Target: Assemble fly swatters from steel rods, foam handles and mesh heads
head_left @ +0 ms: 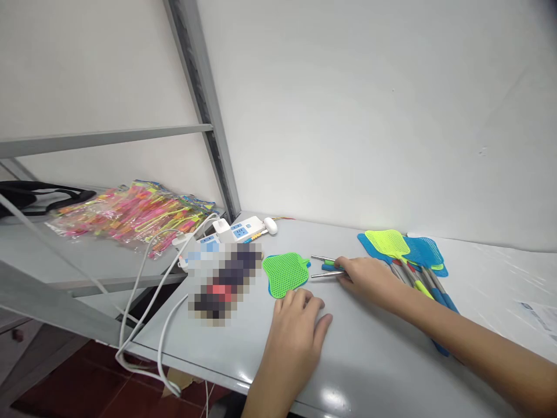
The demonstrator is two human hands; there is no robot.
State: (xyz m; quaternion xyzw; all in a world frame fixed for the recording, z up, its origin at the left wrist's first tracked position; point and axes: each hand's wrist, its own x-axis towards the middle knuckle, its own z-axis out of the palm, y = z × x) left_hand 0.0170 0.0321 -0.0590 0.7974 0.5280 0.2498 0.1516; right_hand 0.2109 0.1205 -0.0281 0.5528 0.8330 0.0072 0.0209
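Observation:
A green mesh fly swatter head [285, 274] lies on the table with a blue one under it, mostly hidden. At its near edge rests my left hand [298, 319], palm down, fingers apart and slightly bent, the fingertips close to or touching the mesh. To the right, my right hand [363, 278] is closed over fly swatter handles; two thin metal rods [324, 276] and green and blue handle ends [331, 267] stick out to its left. Behind that hand, several assembled fly swatters [387, 242] lie in a pile, yellow-green and blue heads on top, their handles partly covered by my forearm.
White power strips [244, 230] with cables [161, 290] sit at the table's left end. Beside them is a pixelated object [226, 284]. Bagged colourful items [139, 215] lie on the shelf at left. A metal rack post [206, 110] rises behind. White sheeting [487, 278] covers the right side.

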